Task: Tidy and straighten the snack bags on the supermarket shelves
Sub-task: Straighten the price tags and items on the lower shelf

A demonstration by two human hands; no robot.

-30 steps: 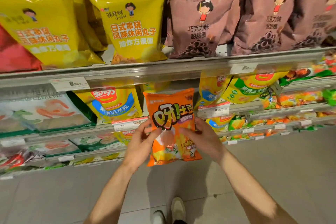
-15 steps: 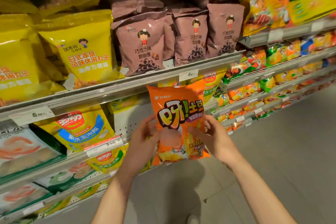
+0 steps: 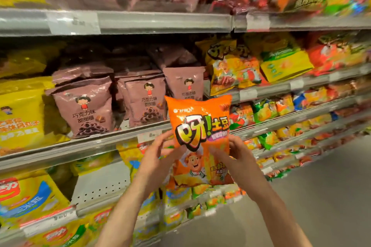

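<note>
- Left hand point(image 3: 158, 152) curls onto the left edge of the orange potato-snack bag point(image 3: 198, 136), thumb across the front, fingers tucked behind.
- Right hand point(image 3: 236, 156) takes the opposite edge the same way, thumb lying over the printed chef, so the bag is pinched from both sides.
- That two-sided hold looks meant to keep a puffy, slippery bag upright and facing front while a slot is picked out.
- The bag hangs in the air in front of the shelving, level with the shelf rail point(image 3: 112, 142), resting on nothing.
- Just behind and to its left, brown chocolate-ring bags point(image 3: 84, 106) stand in a row, upright, faces forward.
- Further left, yellow bags point(image 3: 20, 114) fill the same shelf.
- To the right, mixed orange and yellow packs point(image 3: 236, 66) crowd an upper shelf — my guess is that's where this one belongs.
- Far right is too blurred to read.
</note>
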